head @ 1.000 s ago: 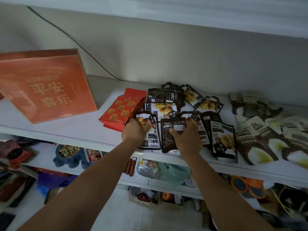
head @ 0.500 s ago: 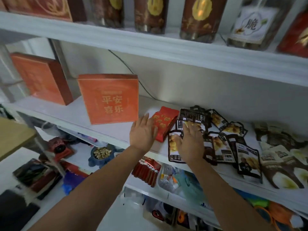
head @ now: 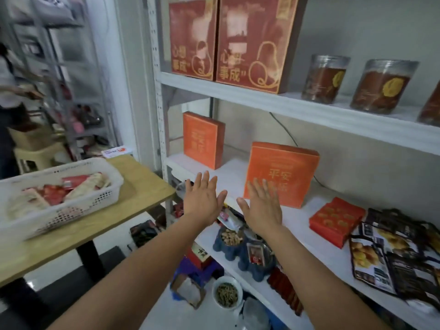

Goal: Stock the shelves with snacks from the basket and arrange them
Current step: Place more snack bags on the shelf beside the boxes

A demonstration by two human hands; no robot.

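Shelving (head: 262,96) of white-painted metal on perforated uprights fills your view; take the nearer orange box (head: 281,172), square, matte card, standing on the middle board, as your marker. Well to its left stands a wooden table (head: 133,186), and on it the one white plastic basket (head: 95,198) with pierced walls, holding crinkled red and cream snack packs (head: 54,194), too jumbled to count. Above the marker and to the left stand two tall red cartons (head: 192,39); above and to the right, two clear round jars (head: 323,79) with a third cut by the frame edge. A second orange box (head: 202,139) stands behind it to the left. To its right lie one flat red pack (head: 335,222) and a heap of glossy dark pouches (head: 392,253). Your right hand (head: 262,208) hovers before the marker's lower left corner, your left hand (head: 202,201) just left of it; both are spread flat and empty, with the basket well off to their left.
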